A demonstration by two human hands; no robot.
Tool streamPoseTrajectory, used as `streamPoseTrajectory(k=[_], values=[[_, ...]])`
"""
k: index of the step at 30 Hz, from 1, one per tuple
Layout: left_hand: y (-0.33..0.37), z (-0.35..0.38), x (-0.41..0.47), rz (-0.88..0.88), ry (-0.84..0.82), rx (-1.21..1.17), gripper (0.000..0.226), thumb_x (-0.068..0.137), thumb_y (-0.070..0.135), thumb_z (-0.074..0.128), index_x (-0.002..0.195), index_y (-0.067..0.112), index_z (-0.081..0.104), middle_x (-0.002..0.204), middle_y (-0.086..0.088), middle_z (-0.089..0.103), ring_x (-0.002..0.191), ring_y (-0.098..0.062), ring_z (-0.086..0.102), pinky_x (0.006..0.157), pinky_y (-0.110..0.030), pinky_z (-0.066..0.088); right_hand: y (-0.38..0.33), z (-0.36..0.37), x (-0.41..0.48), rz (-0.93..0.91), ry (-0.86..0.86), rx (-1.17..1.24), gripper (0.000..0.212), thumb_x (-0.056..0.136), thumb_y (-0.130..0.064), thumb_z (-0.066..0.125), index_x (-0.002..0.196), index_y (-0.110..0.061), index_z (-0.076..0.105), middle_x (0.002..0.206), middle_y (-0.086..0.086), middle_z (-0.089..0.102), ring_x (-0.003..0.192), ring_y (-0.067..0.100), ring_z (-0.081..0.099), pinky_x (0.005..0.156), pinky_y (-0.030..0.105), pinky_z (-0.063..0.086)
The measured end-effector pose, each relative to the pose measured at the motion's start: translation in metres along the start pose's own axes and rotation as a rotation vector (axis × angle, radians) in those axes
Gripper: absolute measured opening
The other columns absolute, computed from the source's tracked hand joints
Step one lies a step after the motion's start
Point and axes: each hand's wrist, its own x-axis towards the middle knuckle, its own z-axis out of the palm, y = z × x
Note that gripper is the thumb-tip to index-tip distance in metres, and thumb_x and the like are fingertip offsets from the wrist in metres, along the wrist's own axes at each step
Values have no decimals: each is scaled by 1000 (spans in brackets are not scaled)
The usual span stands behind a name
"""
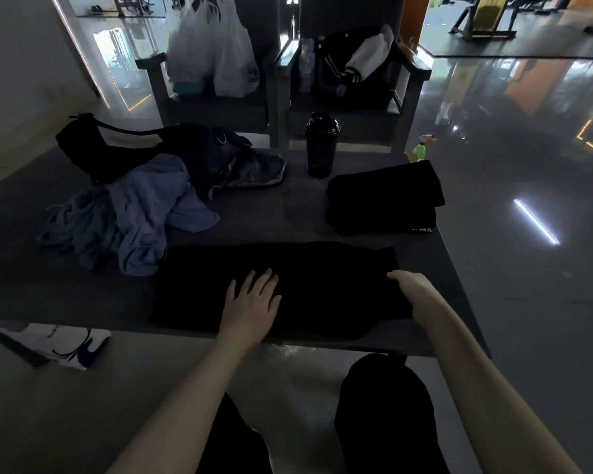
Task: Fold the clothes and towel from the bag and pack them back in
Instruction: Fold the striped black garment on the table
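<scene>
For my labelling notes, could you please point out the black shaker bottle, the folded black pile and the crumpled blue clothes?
black shaker bottle (320, 150), head view, middle of its body.
folded black pile (384, 200), head view, top fold.
crumpled blue clothes (141, 213), head view, middle of the heap.

On the table (288, 206), a spread garment (322, 278) lies nearest — heap (134, 217) left, folded stack (384, 200) right, bottle (320, 145) behind.

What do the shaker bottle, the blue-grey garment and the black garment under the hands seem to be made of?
The shaker bottle: probably hard plastic, semi-gloss; faint highlights on its lid.
The blue-grey garment: soft matte fabric, perhaps cotton knit; loose rounded folds.
The black garment: thin matte cloth lying flat; weave too dark to tell.
</scene>
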Motion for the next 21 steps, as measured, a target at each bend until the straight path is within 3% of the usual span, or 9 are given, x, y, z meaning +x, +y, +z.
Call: streamPoseTrajectory(k=[2, 5, 7, 10, 12, 15, 18, 21], values=[[0, 1, -1, 3, 9, 5, 54, 100, 45, 12, 150, 27, 20, 159, 13, 10, 146, -16, 8, 116, -44, 7, -2, 0, -3, -119, 35, -31, 45, 88, -14, 57, 131, -6, 48, 110, 13, 60, 84, 22, 60, 64, 30, 48], [6, -1, -4, 9, 20, 17, 75, 86, 52, -7, 149, 27, 24, 158, 12, 13, 146, -17, 11, 115, -44, 8, -13, 0, -19, -422, 191, -221, 48, 85, -9, 59, 131, -11, 48, 105, 5, 59, 73, 8, 54, 59, 19, 41], [11, 1, -3, -14, -14, 30, 65, 92, 50, 2, 149, 27, 24, 158, 12, 13, 146, -18, 12, 116, -46, 10, -23, 9, -34, -646, 299, -409, 48, 84, -6, 60, 131, -12, 50, 95, 4, 62, 62, 0, 47, 52, 12, 35], [21, -7, -10, -37, -8, -15, 62, 90, 47, 15, 137, 24, 50, 147, 7, 42, 134, -25, 41, 106, -54, 29, -31, 41, -55, -834, 247, -652, 49, 84, -12, 62, 131, -16, 50, 82, -1, 60, 60, 4, 52, 51, 13, 38], [21, -8, -10, -23, 15, -63, 62, 90, 47, 16, 136, 24, 50, 146, 8, 43, 135, -24, 41, 107, -52, 28, -30, 63, -62, -797, 91, -766, 52, 82, -21, 63, 133, -20, 48, 97, 5, 65, 83, 20, 62, 67, 26, 48], [13, -8, -5, -29, 18, -188, 49, 100, 42, 25, 147, 27, 29, 156, 11, 22, 144, -13, 16, 115, -39, 10, -14, 84, -58, -661, -96, -931, 69, 82, -35, 64, 143, -27, 33, 128, 4, 54, 117, 24, 50, 91, 35, 45], [2, -15, -5, -92, 81, -303, 49, 101, 36, 32, 148, 24, 27, 157, 8, 19, 145, -11, 13, 116, -34, 7, 8, 91, -54, -667, -85, -1050, 89, 78, -50, 65, 148, -31, 14, 143, -2, 40, 129, 25, 36, 99, 43, 38], [-11, -6, -8, -133, 101, -219, 55, 99, 46, 18, 148, 24, 27, 158, 9, 18, 146, -12, 10, 116, -39, 4, 25, 97, -54, -714, -84, -1092, 96, 78, -40, 66, 150, -28, 3, 148, 4, 32, 127, 30, 36, 99, 44, 39]])
